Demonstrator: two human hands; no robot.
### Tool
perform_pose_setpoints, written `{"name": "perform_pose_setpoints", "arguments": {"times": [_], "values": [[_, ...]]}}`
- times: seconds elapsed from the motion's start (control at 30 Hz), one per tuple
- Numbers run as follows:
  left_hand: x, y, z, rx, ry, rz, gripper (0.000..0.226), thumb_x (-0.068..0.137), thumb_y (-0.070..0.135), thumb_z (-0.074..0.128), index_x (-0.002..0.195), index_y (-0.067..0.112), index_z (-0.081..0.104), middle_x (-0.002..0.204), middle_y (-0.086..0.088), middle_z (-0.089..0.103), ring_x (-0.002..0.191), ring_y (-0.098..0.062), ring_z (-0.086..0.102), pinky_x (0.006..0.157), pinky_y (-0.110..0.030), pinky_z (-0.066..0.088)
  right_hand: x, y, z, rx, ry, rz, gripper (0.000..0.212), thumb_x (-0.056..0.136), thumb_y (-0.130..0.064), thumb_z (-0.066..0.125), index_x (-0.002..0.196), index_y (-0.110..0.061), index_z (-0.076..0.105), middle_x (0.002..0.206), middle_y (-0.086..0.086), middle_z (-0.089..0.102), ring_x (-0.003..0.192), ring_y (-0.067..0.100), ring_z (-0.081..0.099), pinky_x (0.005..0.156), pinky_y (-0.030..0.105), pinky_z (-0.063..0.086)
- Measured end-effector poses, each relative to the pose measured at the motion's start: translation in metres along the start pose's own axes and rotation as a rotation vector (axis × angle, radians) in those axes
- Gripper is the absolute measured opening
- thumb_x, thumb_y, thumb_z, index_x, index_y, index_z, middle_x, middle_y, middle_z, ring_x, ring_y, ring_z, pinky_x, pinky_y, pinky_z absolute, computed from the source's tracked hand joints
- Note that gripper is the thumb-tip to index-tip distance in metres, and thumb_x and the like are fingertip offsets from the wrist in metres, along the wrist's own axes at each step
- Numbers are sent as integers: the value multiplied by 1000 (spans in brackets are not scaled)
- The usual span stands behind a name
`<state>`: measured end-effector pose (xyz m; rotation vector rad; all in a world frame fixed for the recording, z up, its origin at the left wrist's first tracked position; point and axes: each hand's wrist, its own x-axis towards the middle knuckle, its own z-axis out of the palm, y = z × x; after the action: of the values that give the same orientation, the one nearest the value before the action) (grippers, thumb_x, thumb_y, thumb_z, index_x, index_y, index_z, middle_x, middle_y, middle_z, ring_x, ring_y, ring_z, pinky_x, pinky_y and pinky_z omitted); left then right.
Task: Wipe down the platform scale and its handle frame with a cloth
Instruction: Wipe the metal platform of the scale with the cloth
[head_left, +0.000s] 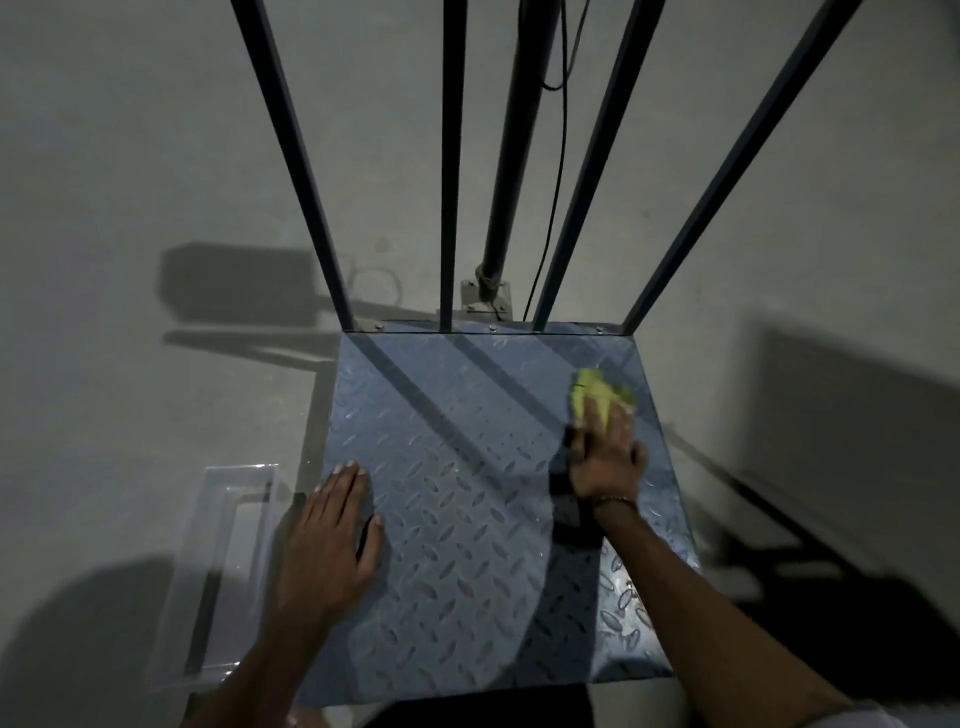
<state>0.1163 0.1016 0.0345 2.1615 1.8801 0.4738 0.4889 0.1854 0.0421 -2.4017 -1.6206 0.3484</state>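
the cloth lies under my right hand, fingers pressed flat on it, unwiped platform scale stretching leftward toward my spread left hand.

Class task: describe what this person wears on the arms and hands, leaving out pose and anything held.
Both forearms are bare, with no gloves on the left hand or right hand. A thin gold-coloured bracelet circles the right wrist. A pale sleeve edge shows at the frame's bottom right corner.

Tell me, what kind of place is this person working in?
Probably a storeroom, workshop or warehouse corner, though that is a guess. A steel platform scale with a tread-plate deck and a handle frame of dark bars stands on a bare grey concrete floor, with a clear plastic tub beside it.
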Motion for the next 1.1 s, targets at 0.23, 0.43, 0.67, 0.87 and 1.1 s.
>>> {"name": "perform_pose_setpoints", "arguments": {"times": [0.23, 0.43, 0.67, 0.87, 1.1], "values": [[0, -2, 4, 1, 5, 36, 65, 103, 44, 42, 154, 5, 51, 161, -15, 49, 148, -34, 47, 119, -54, 43, -6, 7, 0, -30, -38, -238, 69, 90, -46, 33, 157, -33, 36, 166, 17, 30, 153, 33, 29, 111, 50, 23], [0, -5, 7, 8, 29, 47, 65, 102, 44, 43, 153, 4, 52, 160, -16, 50, 146, -35, 49, 118, -52, 43, 15, 40, -25, 78, 47, 61, 64, 96, -29, 49, 158, -26, 37, 167, 18, 25, 150, 35, 32, 108, 51, 38], [1, -3, 7, 11, 65, 57, 64, 100, 43, 45, 151, 4, 54, 158, -15, 51, 145, -35, 50, 116, -53, 45, 27, 18, -60, 634, 267, 531, 37, 105, -36, 49, 138, -23, 55, 133, 12, 60, 117, 34, 59, 93, 38, 44], [-15, -2, 6, 61, 49, -19, 60, 104, 37, 41, 149, 1, 55, 156, -18, 53, 143, -37, 52, 119, -52, 41, -62, -108, -10, 387, -21, -119, 51, 100, -36, 58, 148, -27, 45, 146, 6, 49, 127, 29, 55, 97, 37, 49], [-70, 16, 5, -78, 178, -189, 64, 95, 28, 43, 151, -3, 42, 149, -31, 54, 140, -37, 44, 123, -38, 21, -166, -215, 87, 195, -243, -699, 56, 100, -48, 26, 152, -37, 43, 168, 7, 28, 157, 21, 20, 121, 59, 22]]}}
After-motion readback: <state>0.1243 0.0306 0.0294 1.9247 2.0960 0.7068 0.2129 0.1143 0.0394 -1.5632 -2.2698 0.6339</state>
